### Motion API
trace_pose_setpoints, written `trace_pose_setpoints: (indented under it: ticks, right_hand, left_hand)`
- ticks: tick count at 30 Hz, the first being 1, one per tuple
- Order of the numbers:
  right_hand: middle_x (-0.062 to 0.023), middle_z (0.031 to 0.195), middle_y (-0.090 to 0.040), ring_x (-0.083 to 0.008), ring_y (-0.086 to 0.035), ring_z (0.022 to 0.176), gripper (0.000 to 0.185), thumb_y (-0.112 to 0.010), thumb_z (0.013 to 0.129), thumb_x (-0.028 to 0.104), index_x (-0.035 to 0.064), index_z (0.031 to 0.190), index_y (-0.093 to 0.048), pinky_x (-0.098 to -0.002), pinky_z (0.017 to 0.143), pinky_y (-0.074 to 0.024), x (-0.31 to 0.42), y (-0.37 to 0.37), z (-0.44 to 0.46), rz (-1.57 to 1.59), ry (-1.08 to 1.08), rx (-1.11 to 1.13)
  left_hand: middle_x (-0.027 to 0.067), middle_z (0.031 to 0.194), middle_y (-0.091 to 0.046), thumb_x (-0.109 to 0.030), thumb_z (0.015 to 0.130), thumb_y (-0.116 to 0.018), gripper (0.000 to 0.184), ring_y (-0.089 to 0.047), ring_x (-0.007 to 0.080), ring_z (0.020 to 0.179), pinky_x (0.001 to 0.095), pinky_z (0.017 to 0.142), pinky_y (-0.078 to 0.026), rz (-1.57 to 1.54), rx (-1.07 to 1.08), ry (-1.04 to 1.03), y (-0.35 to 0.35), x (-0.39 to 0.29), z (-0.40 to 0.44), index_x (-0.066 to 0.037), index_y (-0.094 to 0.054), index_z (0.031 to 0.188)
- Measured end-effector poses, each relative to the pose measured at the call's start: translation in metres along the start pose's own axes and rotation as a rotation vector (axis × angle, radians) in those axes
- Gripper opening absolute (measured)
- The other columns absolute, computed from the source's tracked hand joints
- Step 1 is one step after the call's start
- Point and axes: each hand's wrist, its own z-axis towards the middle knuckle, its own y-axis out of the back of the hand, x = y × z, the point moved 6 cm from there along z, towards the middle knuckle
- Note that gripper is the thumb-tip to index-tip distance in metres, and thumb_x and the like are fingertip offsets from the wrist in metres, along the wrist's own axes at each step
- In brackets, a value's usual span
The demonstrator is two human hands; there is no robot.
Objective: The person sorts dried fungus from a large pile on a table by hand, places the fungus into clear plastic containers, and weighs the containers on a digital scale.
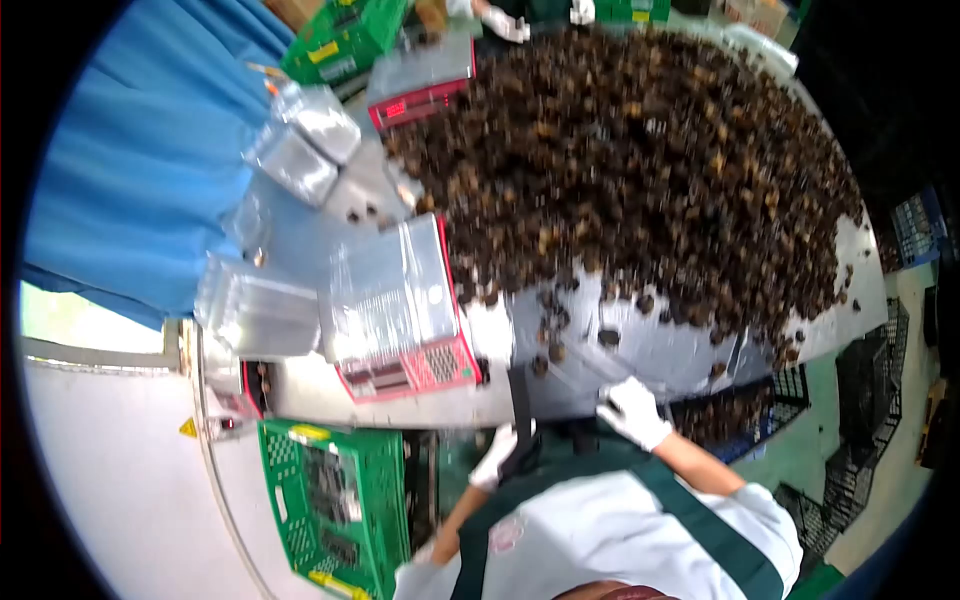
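Observation:
My left hand, in a white glove, is low at the table's front edge, its fingers closed around a dark strip. Part of that hand is hidden behind the strip and my dark green apron. My right hand, also gloved in white, rests on the table edge with its fingers stretched out, holding nothing I can see. Beyond it spreads a large heap of dark brown, dried-mushroom-like pieces. A few loose pieces lie on the grey surface nearer my hands.
A red scale bears clear plastic bags; more bag stacks lie left. Another red scale stands farther back, near a co-worker's gloved hand. A green crate is below left, black crates right.

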Motion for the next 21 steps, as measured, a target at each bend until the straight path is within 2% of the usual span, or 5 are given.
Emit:
trace_pose_setpoints:
  ticks: [5,9,12,19,21]
  right_hand:
    - [-0.0069,0.105,-0.062,-0.0271,-0.055,0.088,0.036,-0.077,0.065,0.022,0.0093,0.095,-0.062,-0.0377,0.076,-0.0443,0.015,-0.018,-0.03,-0.029,0.088,0.003]
    - [-0.0063,0.109,-0.061,-0.0258,-0.055,0.089,0.029,-0.075,0.066,0.017,0.0093,0.092,-0.063,-0.0368,0.077,-0.0438,0.016,-0.023,-0.034,-0.118,0.117,-0.044]
    - [-0.0042,0.107,-0.062,-0.0244,-0.055,0.088,0.028,-0.074,0.067,0.015,0.0104,0.092,-0.063,-0.0362,0.076,-0.0436,0.017,-0.023,-0.032,-0.121,0.129,-0.045]
    - [-0.0034,0.097,-0.064,-0.0224,-0.057,0.081,0.018,-0.07,0.072,0.013,0.0101,0.088,-0.062,-0.0326,0.069,-0.0466,0.014,-0.036,-0.043,-0.084,0.211,-0.024]
    - [-0.005,0.094,-0.064,-0.0239,-0.06,0.079,0.012,-0.065,0.077,0.012,0.0097,0.088,-0.06,-0.0339,0.068,-0.0494,0.008,-0.039,-0.048,0.01,0.216,-0.005]
  left_hand:
    - [-0.001,0.078,-0.061,-0.023,0.088,-0.068,0.025,-0.053,0.009,0.072,0.0277,0.064,-0.045,-0.313,0.058,-0.08,-0.015,0.009,-0.027,0.001,-0.064,0.093]
    - [0.0108,0.09,-0.067,-0.022,0.088,-0.065,0.032,-0.058,0.0145,0.082,0.0304,0.076,-0.046,0.12,-0.009,0.106,-0.008,0.033,-0.026,0.006,-0.062,0.104]
    - [0.0197,0.079,-0.065,-0.033,0.082,-0.066,0.031,-0.063,0.0372,0.075,0.0443,0.065,-0.049,0.499,-0.12,-0.143,-0.003,0.039,-0.02,-0.003,-0.066,0.085]
    - [0.0191,0.076,-0.065,-0.033,0.082,-0.067,0.03,-0.065,0.0336,0.072,0.041,0.061,-0.048,0.471,-0.142,-0.255,0.003,0.034,-0.027,-0.003,-0.068,0.081]
    - [0.0191,0.073,-0.065,-0.033,0.082,-0.067,0.029,-0.066,0.0328,0.068,0.0406,0.059,-0.047,0.386,-0.159,-0.133,0.005,0.035,-0.018,-0.004,-0.071,0.081]
